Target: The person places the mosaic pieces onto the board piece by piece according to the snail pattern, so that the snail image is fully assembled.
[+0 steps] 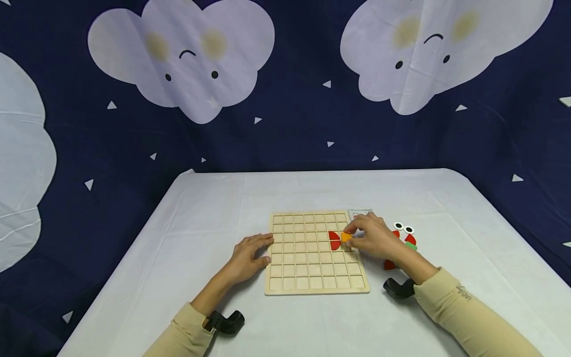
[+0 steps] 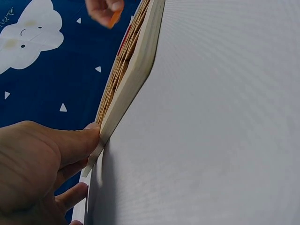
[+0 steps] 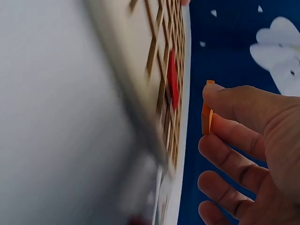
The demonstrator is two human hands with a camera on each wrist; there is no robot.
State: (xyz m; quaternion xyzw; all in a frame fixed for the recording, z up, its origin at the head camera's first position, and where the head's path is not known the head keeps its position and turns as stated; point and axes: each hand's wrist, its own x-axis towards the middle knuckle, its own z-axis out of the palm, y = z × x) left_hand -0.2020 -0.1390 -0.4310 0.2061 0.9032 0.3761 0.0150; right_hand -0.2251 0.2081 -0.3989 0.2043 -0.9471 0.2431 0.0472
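A wooden grid board (image 1: 300,271) lies on the white table. My right hand (image 1: 376,238) pinches a small orange tile (image 1: 346,237) between thumb and fingers, over the board's right side. In the right wrist view the tile (image 3: 206,110) shows edge-on, held above the grid, the other fingers loosely bent. Red curved pieces (image 1: 334,245) sit in grid cells just left of the tile. My left hand (image 1: 247,258) rests at the board's left edge with relaxed fingers. The left wrist view shows its thumb (image 2: 82,142) touching the rim.
To the right of the board lie loose pieces: two white rings with dark centres (image 1: 403,227), a green piece (image 1: 411,245) and several red pieces (image 1: 390,265), partly behind the right forearm. A printed card (image 1: 359,213) lies at the board's far right corner.
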